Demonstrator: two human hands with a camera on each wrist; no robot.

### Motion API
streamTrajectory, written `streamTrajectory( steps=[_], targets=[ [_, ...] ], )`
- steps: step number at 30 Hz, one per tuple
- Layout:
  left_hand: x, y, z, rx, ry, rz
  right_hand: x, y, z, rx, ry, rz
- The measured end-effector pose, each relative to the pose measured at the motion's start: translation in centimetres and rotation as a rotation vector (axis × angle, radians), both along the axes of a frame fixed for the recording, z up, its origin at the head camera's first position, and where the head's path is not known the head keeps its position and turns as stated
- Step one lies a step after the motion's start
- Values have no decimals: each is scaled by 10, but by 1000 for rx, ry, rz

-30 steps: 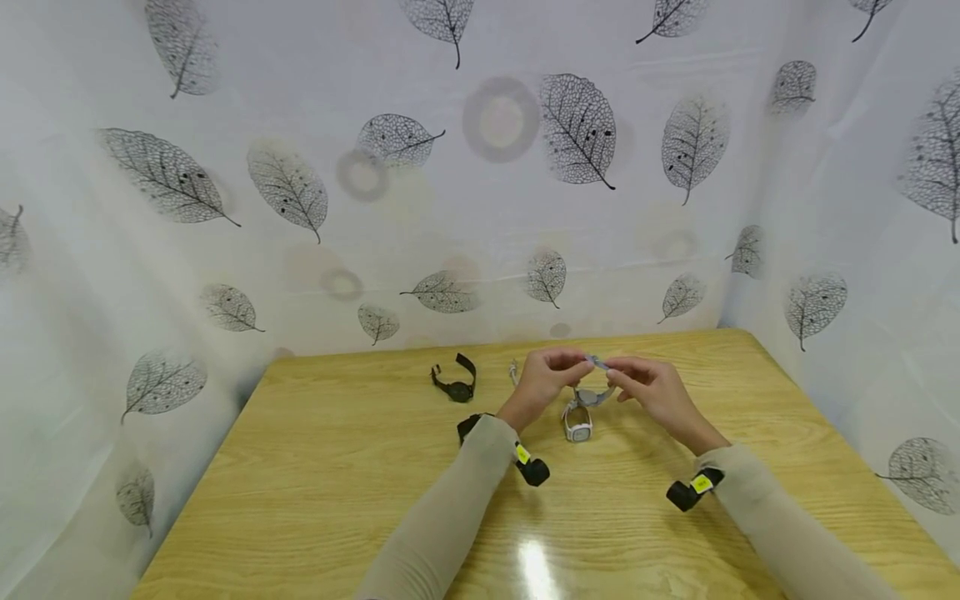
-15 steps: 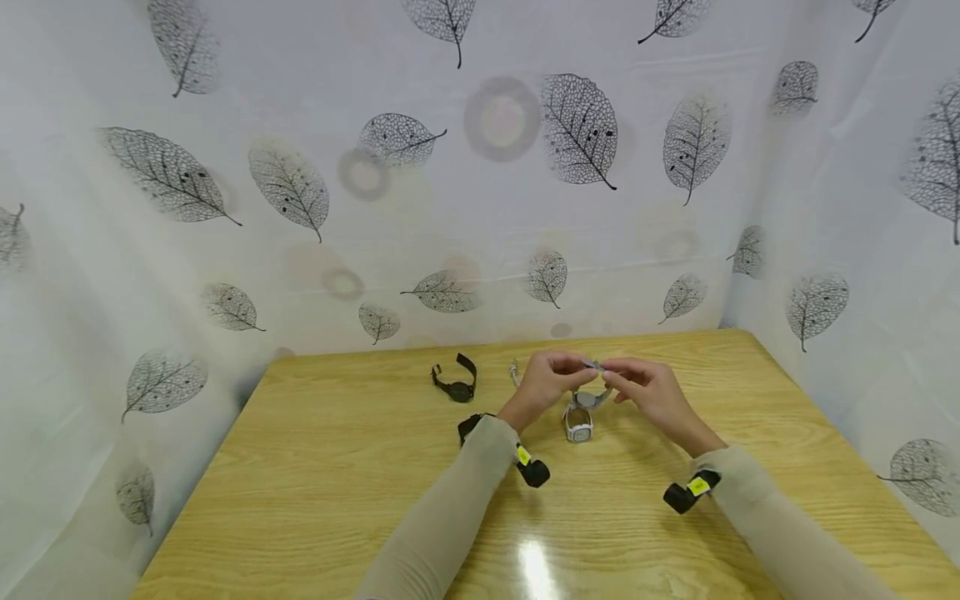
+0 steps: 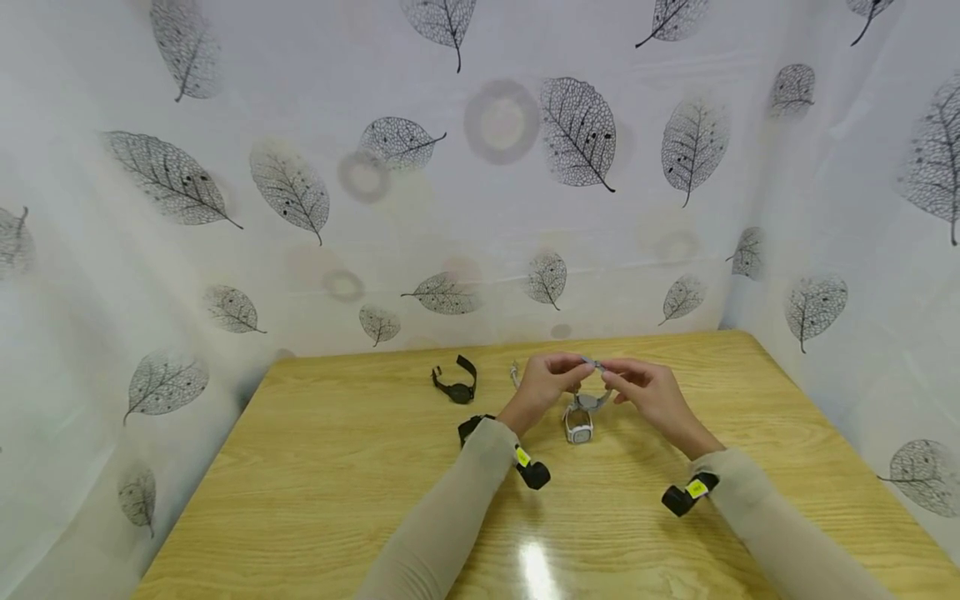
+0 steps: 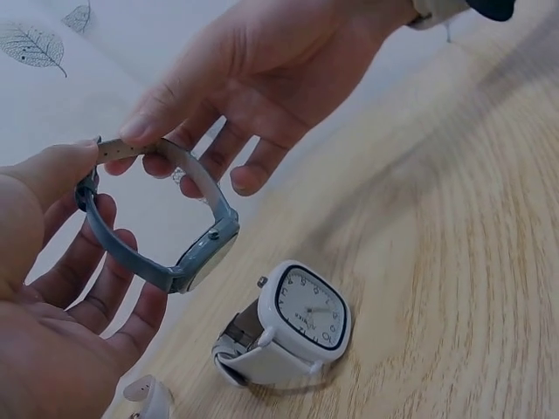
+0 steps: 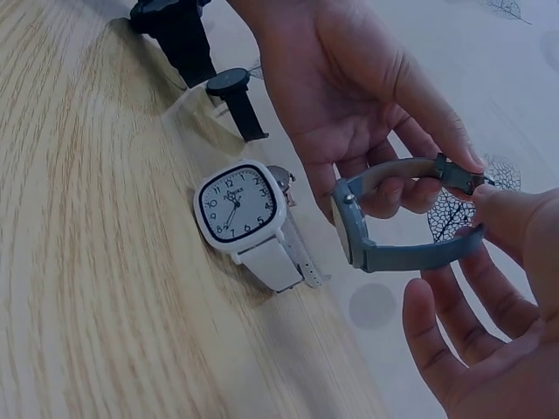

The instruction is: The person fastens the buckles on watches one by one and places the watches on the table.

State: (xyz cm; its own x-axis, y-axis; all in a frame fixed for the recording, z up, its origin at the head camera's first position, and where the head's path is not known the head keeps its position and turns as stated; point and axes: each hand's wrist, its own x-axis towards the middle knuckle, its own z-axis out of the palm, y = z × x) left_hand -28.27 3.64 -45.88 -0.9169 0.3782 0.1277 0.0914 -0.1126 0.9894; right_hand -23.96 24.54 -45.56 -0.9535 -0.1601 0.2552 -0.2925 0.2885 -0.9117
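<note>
Both hands hold a blue-grey wristwatch (image 3: pixel 588 402) up over the table, its strap bent round into a loop with the dial side hanging lowest. My left hand (image 3: pixel 542 385) pinches the strap by its buckle (image 5: pixel 458 177). Opposite it, my right hand (image 3: pixel 652 396) pinches the strap's holed end (image 4: pixel 118 150) between thumb and finger, close to the buckle. The remaining fingers of both hands spread loosely below. A white square-faced watch (image 4: pixel 312 310) stands on the table just beneath, dial outward and strap behind it.
On the wooden table (image 3: pixel 322 483), a black round watch (image 3: pixel 459 392) lies to the left. A pale watch strap (image 3: pixel 514 373) shows behind my left hand. A bulky black thing (image 3: pixel 468 427) is partly hidden by my left wrist. A leaf-print curtain (image 3: pixel 495 208) encloses the table.
The hands stay almost in place, still pinching the strap ends. The strap by the fingertips has tilted slightly, and the right hand has shifted a little to the left.
</note>
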Motion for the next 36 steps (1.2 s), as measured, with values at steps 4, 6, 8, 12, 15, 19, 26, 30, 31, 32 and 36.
streamTrajectory(
  steps=[4,6,8,12,15,19,26,30,31,32,36],
  targets=[
    [0,1,-2,22,-25,22,0,-2,-5,-52,-24,21],
    [0,1,-1,43,-33,26,0,-3,-9,-74,-47,33],
    [0,0,-1,59,-34,24,1,-4,-12,-87,-74,49],
    [1,-3,1,68,-22,19,3,-6,-16,-104,-133,80],
    [0,-4,2,65,-11,15,4,-7,-17,-114,-145,93],
    [0,-5,2,68,-5,5,5,-9,-17,-121,-115,80],
    [1,-5,2,81,5,-10,5,-13,-15,-89,-55,11],
    [2,-4,1,89,6,5,5,-14,-13,-88,-26,-15],
    [2,-4,2,91,6,12,5,-15,-12,-92,-22,-19],
    [2,-4,2,91,7,17,5,-15,-12,-95,-18,-21],
    [2,-5,2,89,5,26,6,-15,-10,-97,-6,-27]
  ],
)
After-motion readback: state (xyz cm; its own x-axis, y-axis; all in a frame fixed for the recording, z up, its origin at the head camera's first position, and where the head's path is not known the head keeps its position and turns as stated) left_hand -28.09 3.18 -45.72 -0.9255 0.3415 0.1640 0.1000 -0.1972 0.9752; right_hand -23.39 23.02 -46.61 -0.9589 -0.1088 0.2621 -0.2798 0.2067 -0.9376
